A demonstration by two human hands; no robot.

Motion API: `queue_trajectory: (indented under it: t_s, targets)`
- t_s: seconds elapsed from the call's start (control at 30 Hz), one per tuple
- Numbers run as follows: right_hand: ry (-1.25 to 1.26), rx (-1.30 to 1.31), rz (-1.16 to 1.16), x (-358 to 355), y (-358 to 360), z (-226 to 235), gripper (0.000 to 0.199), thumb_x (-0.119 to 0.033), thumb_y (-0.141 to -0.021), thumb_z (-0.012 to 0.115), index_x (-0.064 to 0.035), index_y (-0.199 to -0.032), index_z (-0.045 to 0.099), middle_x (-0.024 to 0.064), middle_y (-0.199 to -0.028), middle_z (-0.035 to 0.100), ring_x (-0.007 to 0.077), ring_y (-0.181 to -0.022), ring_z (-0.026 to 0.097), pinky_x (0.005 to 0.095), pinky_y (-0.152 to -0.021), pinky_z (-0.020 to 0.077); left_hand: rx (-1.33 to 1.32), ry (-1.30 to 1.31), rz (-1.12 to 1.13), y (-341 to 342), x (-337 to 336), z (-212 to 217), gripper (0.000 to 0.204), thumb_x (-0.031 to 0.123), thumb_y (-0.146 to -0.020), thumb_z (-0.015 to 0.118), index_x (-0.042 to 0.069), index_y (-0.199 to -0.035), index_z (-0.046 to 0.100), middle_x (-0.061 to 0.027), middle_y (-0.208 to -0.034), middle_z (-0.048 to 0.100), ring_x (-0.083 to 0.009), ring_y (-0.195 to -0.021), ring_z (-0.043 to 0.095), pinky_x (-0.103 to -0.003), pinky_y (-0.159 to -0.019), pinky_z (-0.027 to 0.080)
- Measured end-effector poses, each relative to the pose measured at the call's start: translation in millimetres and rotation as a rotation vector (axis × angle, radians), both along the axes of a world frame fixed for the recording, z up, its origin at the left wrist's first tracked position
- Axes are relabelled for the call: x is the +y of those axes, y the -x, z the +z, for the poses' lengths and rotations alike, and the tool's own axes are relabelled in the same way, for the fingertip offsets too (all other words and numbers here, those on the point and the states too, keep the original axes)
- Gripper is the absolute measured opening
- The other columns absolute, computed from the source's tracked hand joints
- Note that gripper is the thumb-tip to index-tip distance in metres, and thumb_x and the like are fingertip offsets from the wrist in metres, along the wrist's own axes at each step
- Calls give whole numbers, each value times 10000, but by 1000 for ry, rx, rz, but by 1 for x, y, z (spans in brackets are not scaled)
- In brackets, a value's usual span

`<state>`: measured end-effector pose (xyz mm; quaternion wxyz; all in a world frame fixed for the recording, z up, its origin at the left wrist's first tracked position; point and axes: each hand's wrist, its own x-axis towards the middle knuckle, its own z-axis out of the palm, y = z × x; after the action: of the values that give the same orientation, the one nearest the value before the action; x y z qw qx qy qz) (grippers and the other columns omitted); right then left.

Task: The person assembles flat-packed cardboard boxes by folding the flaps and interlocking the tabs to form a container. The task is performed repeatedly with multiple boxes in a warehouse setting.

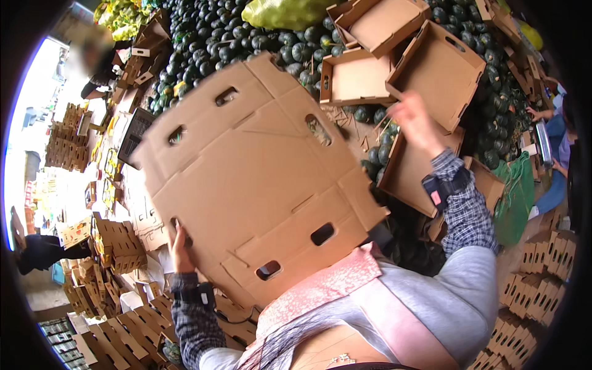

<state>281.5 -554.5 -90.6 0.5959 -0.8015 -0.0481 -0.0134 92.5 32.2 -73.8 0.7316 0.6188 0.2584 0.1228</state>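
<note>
A large flat cardboard box blank [246, 166] with several oval hand holes is held tilted in front of my body. My left hand [181, 250] grips its left edge at one of the holes, thumb on the face and the other fingers hidden behind. My right hand [416, 120] is off the sheet, to its right, over the folded open cardboard trays. Its fingers are a little blurred but look apart, with nothing visible in them. The nearest trays are one leaning upright [441, 71] and one lower down [414, 169].
Dark green squashes [213, 37] are heaped across the far side, under a yellow-green net sack [283, 12]. More trays [354, 77] lie on them. Stacked cartons [533, 290] stand at right, more [120, 339] at lower left. A green net [513, 197] and another person [555, 148] are at right.
</note>
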Motion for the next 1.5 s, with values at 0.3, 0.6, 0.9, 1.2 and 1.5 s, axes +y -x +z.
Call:
queue_trajectory:
  t_s: [0.3,0.6,0.9,1.2,1.5]
  targets:
    - [322,227,394,96,63,55,845,-387,-719,829,62,-1308,421,246,-1244,575,320,-1165,575,377,-989,450,173,-608,-206,24,-13,-1,523,107,-973,548,-42,-1427,335,-195,-1426,408,-204,-1284,431,-312,-1050,372]
    - [657,-156,310,79,79,103,819,-304,-704,827,21,-1356,454,166,-1305,478,303,-1231,468,391,-1049,378,191,-329,-400,33,-37,83,355,147,-984,565,-24,-1285,487,-30,-1169,560,-89,-994,490,-263,-902,405]
    - [68,-51,391,76,90,111,759,-139,-762,793,5,-1386,387,132,-1263,544,238,-1209,500,370,-1026,401,87,-325,-301,72,-56,92,746,9,-898,630,63,-1510,207,-118,-1305,546,-197,-1161,550,-307,-949,458]
    - [1060,-443,673,116,64,118,452,-161,-745,718,-42,-1141,536,163,-979,621,359,-940,598,410,-817,489,-2,-1418,-417,22,-106,107,709,178,-844,724,75,-1424,330,-201,-910,676,-295,-727,687,-349,-633,540]
    - [499,-7,1155,68,16,105,659,-327,-581,900,-29,-1061,560,88,-975,601,195,-899,591,316,-821,483,153,-603,-606,1,-72,92,420,217,-882,702,31,-1231,562,-34,-1068,606,-61,-924,536,-203,-776,448]
